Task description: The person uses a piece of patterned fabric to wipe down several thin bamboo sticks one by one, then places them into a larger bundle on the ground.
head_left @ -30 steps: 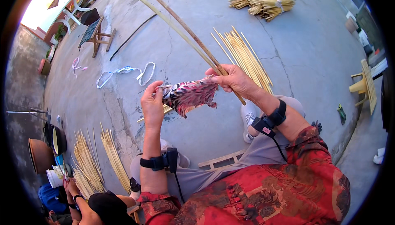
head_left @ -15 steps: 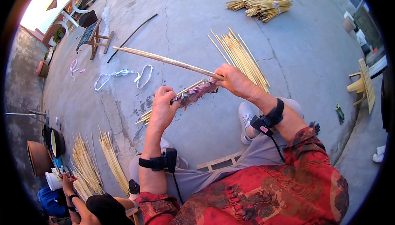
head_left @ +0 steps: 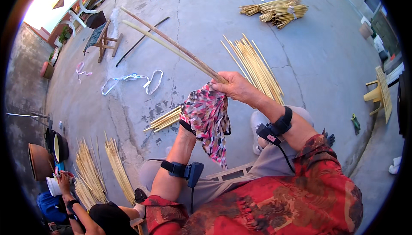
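My right hand (head_left: 236,88) is closed around the lower ends of two long sticks, a brown one (head_left: 171,43) and a paler one (head_left: 163,45). They point up and to the left. A pink, black and white patterned cloth (head_left: 206,115) hangs just below that hand, its upper edge reaching my fingers. The cloth drapes over my left hand, hiding its fingers; only the left wrist (head_left: 183,138) shows beneath it. Several pale sticks (head_left: 165,120) lie on the ground behind the cloth, to the left.
Loose sticks (head_left: 255,67) lie ahead, with a tied bundle (head_left: 283,12) beyond. More sticks (head_left: 118,166) lie at the lower left, beside another person's arm (head_left: 81,209). Cloth strips (head_left: 124,77), a dark rod (head_left: 141,42) and a folding stool (head_left: 101,39) are at the left.
The second stick now shows alongside the first in my right hand. The cloth, twisted and stretched between both hands before, hangs spread out, and my left hand has gone under it, moving right.
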### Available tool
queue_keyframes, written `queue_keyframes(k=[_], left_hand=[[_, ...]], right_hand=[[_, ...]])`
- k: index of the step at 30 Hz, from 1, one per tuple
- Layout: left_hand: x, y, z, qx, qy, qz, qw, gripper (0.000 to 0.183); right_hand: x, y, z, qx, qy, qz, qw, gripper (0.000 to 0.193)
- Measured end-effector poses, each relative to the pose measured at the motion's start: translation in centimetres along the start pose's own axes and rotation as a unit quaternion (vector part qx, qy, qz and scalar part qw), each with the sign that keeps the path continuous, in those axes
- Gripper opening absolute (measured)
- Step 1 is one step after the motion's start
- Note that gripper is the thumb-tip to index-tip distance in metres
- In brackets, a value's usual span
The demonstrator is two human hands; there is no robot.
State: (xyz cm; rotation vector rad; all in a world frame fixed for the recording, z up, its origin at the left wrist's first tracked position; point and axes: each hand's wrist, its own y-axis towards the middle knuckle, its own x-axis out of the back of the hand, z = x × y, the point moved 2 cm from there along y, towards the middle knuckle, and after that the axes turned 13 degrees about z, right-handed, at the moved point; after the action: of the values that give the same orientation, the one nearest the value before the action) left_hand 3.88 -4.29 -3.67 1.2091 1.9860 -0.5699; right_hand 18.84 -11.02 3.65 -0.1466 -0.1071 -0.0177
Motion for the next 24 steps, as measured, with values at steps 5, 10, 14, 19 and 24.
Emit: queue_keyframes(k=[5,10,14,19,24], left_hand=[[-1.3,-0.9,-0.3,0.032,-0.089,0.024,0.995,0.044],[-2.9,-1.2,-2.3,-0.020,-0.146,0.090,0.985,0.044],[-0.6,-0.4,-2.0,-0.077,-0.074,0.030,0.994,0.045],[-0.4,-0.7,-2.3,-0.098,-0.079,0.029,0.992,0.046],[-0.7,0.3,-2.5,-0.049,0.006,0.028,0.998,0.029]], right_hand=[[2.2,0.8,-2.6,0.003,-0.026,-0.081,0.996,0.017],[1.9,0.8,-1.3,0.068,-0.030,-0.085,0.994,0.020],[1.7,0.8,-0.1,0.050,-0.020,-0.113,0.992,0.024],[-1.2,0.0,-0.3,-0.018,0.155,0.090,0.984,0.028],[-5.0,-0.5,-2.8,-0.125,0.168,0.168,0.963,0.039]])
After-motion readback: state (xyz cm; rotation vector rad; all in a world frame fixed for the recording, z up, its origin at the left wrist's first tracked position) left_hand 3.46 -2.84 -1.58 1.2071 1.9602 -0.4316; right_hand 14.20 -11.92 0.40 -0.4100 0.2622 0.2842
